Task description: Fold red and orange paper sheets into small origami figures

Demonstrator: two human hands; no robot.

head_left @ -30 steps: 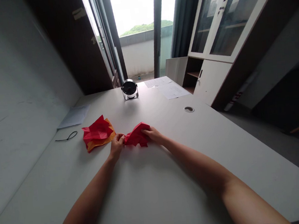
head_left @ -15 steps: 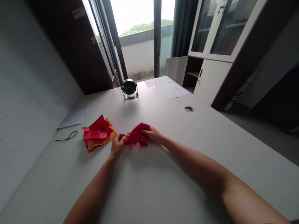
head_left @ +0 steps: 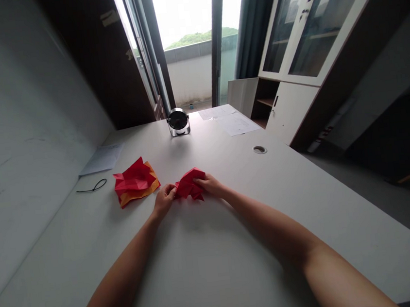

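Note:
A creased piece of red paper (head_left: 189, 184) is held between both hands just above the white table (head_left: 202, 266). My left hand (head_left: 164, 198) pinches its left end with closed fingers. At its right side, my right hand (head_left: 208, 183) grips the paper between thumb and fingers. Left of my left hand lies a crumpled stack of red and orange paper (head_left: 136, 181), with folded, jagged edges.
A round black and silver device (head_left: 179, 122) stands near the far table edge. White sheets (head_left: 236, 123) lie at the back right, more papers (head_left: 102, 159) at the left. A black cable tie (head_left: 96, 186) and a round cable hole (head_left: 259, 149) flank the work area.
My left hand has shifted slightly right along the red paper, closer to my right hand. My right hand has hardly moved.

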